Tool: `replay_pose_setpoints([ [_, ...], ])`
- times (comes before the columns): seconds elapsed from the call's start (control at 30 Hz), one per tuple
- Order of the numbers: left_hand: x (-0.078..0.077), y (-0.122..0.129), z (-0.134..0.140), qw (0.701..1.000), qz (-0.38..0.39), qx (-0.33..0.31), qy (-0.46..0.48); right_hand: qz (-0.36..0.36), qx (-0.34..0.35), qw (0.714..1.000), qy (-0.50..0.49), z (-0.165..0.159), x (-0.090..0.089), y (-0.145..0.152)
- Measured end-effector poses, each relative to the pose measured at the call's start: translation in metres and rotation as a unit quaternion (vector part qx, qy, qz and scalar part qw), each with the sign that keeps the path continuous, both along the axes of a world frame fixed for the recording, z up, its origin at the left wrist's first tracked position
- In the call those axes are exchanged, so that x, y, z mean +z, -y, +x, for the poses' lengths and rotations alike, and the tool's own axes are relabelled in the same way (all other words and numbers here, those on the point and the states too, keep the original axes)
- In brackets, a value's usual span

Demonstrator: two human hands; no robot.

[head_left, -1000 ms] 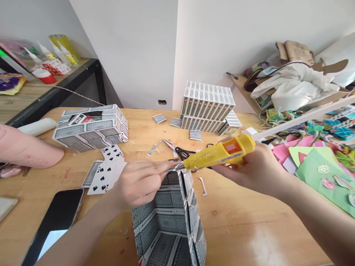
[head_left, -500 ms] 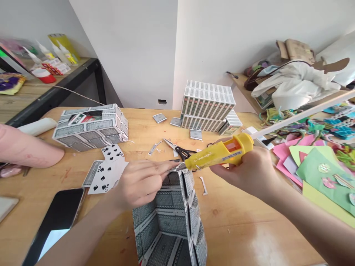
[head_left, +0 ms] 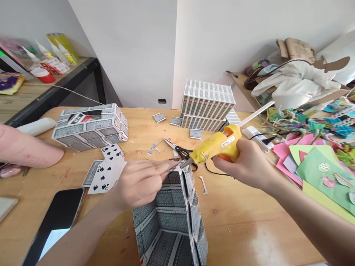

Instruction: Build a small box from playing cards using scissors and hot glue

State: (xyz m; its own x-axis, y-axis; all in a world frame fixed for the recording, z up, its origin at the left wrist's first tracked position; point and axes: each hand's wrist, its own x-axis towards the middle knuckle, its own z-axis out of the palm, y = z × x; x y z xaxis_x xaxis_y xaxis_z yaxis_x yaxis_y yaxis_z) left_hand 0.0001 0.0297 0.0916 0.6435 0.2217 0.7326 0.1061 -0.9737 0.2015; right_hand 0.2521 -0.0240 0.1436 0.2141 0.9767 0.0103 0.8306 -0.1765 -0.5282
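A yellow hot glue gun [head_left: 215, 147] is gripped by my right hand [head_left: 249, 162], with a white glue stick [head_left: 256, 113] poking out of its back. Its metal nozzle meets the far top edge of an open box made of playing cards [head_left: 170, 218]. Bent over that same edge, my left hand [head_left: 145, 181] grips the box, its fingertips close to the nozzle. The box's patterned inner walls show, and its near end runs out of view. Black scissors [head_left: 183, 150] lie behind the nozzle, partly covered by the gun.
A second card-covered box [head_left: 91, 125] stands at the back left, by loose playing cards [head_left: 102, 177] and a phone [head_left: 57, 225]. Stacked card decks [head_left: 206, 105] rise at the back. On the right are a power strip [head_left: 256, 136] and coloured paper [head_left: 324, 177]. Paper scraps [head_left: 203, 185] lie on the table.
The glue gun has turned in my right hand, its back end swinging left and its nozzle tilting more steeply down at the box edge. My left hand and the box have hardly moved.
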Motion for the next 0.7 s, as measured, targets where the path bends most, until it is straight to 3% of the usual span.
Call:
replay_pose_setpoints([
  [0.37, 0.003, 0.001, 0.002, 1.000, 0.005, 0.008, -0.017, -0.091, 0.018, 0.994, 0.054, 0.004, 0.004, -0.007],
  [0.7, 0.006, 0.003, 0.007, 1.000, 0.004, -0.006, 0.001, -0.011, 0.108, 0.980, 0.163, 0.008, 0.024, -0.019],
])
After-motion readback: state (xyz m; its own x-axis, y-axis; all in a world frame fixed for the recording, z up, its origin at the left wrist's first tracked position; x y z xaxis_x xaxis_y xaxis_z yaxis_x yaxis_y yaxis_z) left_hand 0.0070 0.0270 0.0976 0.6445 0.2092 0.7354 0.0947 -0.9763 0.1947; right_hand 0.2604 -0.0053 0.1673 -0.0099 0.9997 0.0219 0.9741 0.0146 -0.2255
